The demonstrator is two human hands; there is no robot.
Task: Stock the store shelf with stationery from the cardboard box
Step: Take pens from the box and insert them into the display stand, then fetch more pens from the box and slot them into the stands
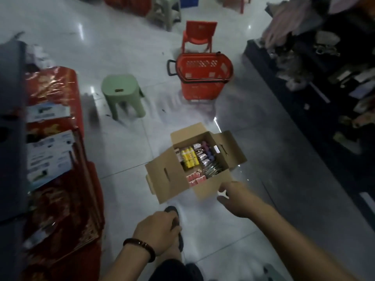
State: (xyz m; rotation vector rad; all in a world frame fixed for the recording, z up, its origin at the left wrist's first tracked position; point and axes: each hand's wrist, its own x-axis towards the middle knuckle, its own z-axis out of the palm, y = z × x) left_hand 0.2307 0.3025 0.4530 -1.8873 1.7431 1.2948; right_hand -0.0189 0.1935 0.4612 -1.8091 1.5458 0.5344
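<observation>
Tiled shop floor point(125, 155), dark shelf point(288, 102) down the right. Open box point(172, 179) sits near it, probably for short trips, stationery point(190, 159) packed inside. Right hand point(237, 197) reaches for its near corner, fingers spread, gripping nothing. Left hand point(156, 232) hangs loosely curled, empty.

The floor point(60, 27) was pale glossy tile with thin grout lines, and it caught small glints of overhead light. The room itself was dim. A pale green stool point(121, 90) stood left of the middle. Beyond it to the right, a red basket point(203, 78) with black handles stood just in front of a small red chair point(199, 34). Another pale stool point(164, 11) stood further back. A dark shelf point(274, 82) of blurred goods ran along the right side. On the left, shiny red packets point(52, 86) lay piled beside a grey unit point(12, 128).
</observation>
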